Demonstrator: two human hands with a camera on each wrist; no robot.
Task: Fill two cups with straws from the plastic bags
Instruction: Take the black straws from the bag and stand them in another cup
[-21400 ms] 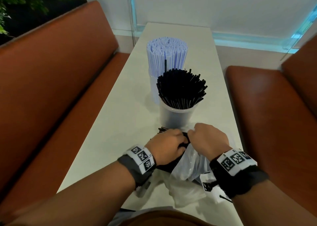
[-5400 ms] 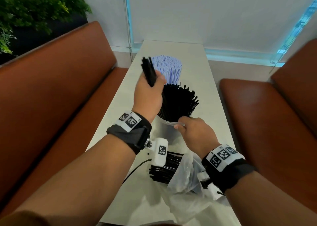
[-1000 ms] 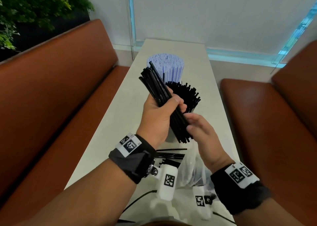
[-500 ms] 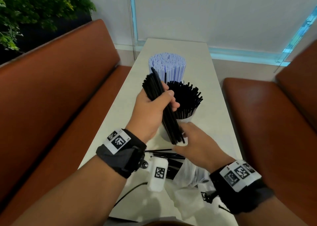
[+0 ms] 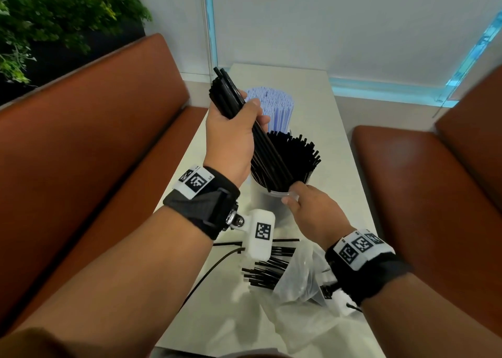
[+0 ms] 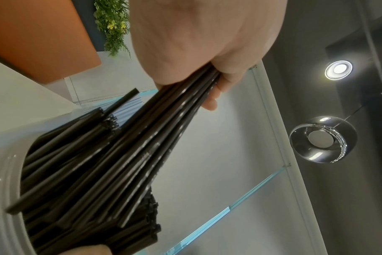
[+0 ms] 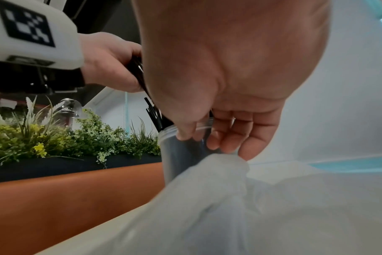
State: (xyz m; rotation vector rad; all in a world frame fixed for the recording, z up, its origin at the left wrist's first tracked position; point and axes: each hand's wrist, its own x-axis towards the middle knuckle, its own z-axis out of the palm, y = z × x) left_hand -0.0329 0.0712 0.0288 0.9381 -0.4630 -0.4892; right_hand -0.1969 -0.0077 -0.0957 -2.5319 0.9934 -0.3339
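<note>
My left hand (image 5: 231, 137) grips a bundle of black straws (image 5: 252, 129), tilted, with its lower ends inside the near clear cup (image 5: 274, 197), which holds several black straws (image 5: 296, 153). The left wrist view shows the bundle (image 6: 164, 124) running from my fist into the cup's rim (image 6: 4, 181). My right hand (image 5: 307, 208) pinches that cup's near rim, thumb inside and fingers (image 7: 227, 136) on the cup wall (image 7: 181, 155). Behind stands a second cup packed with white-and-blue straws (image 5: 274, 104). A clear plastic bag (image 5: 296, 270) with black straws (image 5: 266, 273) spilling out lies by my right wrist.
The narrow white table (image 5: 334, 145) runs away from me between two brown bench seats (image 5: 81, 153) (image 5: 423, 181). A wall and window edge close the far end. Green plants (image 5: 54, 17) stand behind the left bench. A black cable (image 5: 206, 276) lies near the table's front.
My left hand has risen and moved away, tipping the bundle's lower ends down into the near cup. My right hand left the bundle's bottom and took hold of the cup's rim.
</note>
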